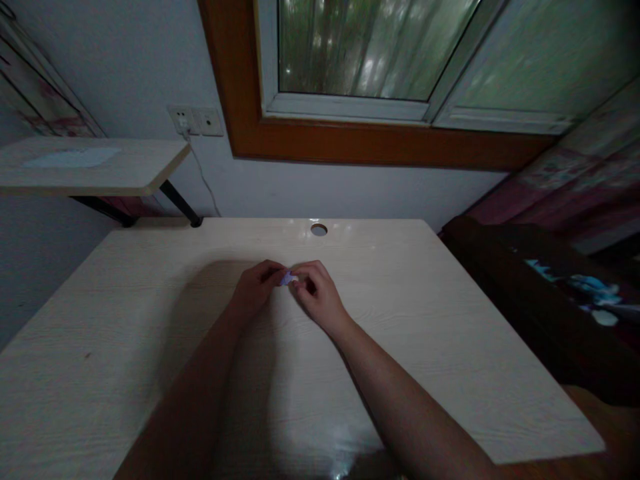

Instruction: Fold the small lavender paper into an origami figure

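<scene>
Both of my hands meet over the middle of a pale wooden desk (pixel 425 320). My left hand (pixel 256 288) and my right hand (pixel 316 293) are closed in a pinch on a small pale purple piece (pixel 287 278), which looks like folded paper. Only a corner of the piece shows between the fingertips; the rest is hidden by my fingers. The light is dim.
A round cable hole (pixel 319 229) sits near the desk's far edge. A raised shelf (pixel 90 167) stands at the back left, under a wall socket (pixel 196 121) with a cable. A window (pixel 370 53) is above. Dark furniture (pixel 540 300) with small blue items adjoins the desk's right side.
</scene>
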Available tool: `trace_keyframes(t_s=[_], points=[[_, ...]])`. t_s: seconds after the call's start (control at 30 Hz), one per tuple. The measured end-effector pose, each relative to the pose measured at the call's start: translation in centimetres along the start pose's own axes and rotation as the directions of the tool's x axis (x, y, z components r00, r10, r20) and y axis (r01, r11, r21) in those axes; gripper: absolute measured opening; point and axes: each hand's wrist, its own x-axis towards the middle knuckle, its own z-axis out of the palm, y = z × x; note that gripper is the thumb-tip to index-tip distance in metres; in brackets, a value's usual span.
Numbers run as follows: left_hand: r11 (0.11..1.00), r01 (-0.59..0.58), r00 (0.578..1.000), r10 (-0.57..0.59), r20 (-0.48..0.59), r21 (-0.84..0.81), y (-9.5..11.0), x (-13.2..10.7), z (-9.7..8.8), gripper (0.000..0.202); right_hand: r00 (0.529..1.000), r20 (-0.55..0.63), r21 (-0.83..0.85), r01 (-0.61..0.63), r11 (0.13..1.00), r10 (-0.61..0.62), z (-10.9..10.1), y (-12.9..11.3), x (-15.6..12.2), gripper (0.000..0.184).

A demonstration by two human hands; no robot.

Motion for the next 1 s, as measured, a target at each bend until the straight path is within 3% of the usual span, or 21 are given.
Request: trace_keyframes(t_s=[0.53, 0.8, 1.0], points=[[1.000, -0.021, 1.000, 0.021, -0.015, 0.011, -0.65, 0.23, 0.02, 0.019, 1.000, 0.002, 0.039, 0.020, 0.999, -0.021, 0.01, 0.09, 0.01, 0.016], [0.997, 0.011, 0.998, -0.015, -0.053, -0.072, -0.54, 0.33, 0.04, 0.019, 1.000, 0.005, 0.031, 0.021, 0.999, -0.021, -0.12, 0.01, 0.06, 0.015], [0.997, 0.020, 0.999, -0.023, -0.042, -0.069, -0.91, 0.35, 0.07, 0.022, 0.996, -0.073, -0.010, -0.060, 0.998, 0.059, -0.18, -0.16, 0.20, 0.010]])
